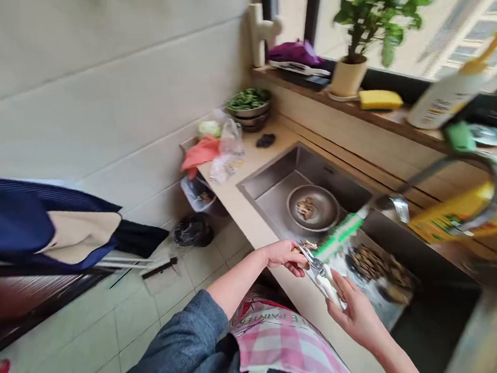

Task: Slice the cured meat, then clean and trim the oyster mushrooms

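Scissors held over the sink edge
The scissors (321,273) are gripped by the right hand (352,311), blades pointed up-left toward a small piece pinched in the left hand (284,256).

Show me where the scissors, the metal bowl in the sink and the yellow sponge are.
scissors (321,273): head view, on the metal blades near the pivot.
metal bowl (326,213): head view, on its bare inner wall.
yellow sponge (379,99): head view, on its top face.

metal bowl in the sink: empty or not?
Not empty. The metal bowl sits upright in the sink with a few brownish pieces inside.
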`<state>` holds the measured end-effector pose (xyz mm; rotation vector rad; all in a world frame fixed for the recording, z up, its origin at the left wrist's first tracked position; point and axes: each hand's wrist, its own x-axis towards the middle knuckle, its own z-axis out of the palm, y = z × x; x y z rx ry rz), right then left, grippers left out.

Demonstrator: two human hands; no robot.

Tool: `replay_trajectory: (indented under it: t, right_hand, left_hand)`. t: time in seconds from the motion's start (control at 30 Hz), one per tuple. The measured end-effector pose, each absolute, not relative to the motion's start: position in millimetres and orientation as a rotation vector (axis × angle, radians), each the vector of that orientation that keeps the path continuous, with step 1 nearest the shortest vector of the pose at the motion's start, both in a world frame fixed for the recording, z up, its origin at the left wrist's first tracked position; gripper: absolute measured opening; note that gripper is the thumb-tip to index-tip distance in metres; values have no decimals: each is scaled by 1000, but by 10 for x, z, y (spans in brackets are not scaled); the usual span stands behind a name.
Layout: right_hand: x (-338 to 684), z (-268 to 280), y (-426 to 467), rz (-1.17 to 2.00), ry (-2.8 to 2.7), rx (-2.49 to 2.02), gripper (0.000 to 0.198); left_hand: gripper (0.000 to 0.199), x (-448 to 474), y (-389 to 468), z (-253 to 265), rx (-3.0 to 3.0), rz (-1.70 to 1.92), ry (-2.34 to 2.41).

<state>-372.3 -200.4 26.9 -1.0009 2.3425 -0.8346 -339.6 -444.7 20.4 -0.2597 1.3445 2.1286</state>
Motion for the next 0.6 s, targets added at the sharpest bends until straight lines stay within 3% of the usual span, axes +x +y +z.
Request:
replay_trajectory:
  t: [0.2, 0.37, 0.6]
  right_hand:
    - [-3689, 305, -4262, -798, 2039, -1350, 50]
    - [-3638, 219, -5919, -648, 1951, -1421, 31]
    - [-3675, -64, -7113, -336, 2020, -1201, 11]
  left_hand:
    - [33, -2561, -6454, 119, -535, 2333, 1492]
    - [29, -2247, -7834, -90, -788, 2412, 1449]
    - [35, -2291, -8715, -571, -1149, 2386, 1331]
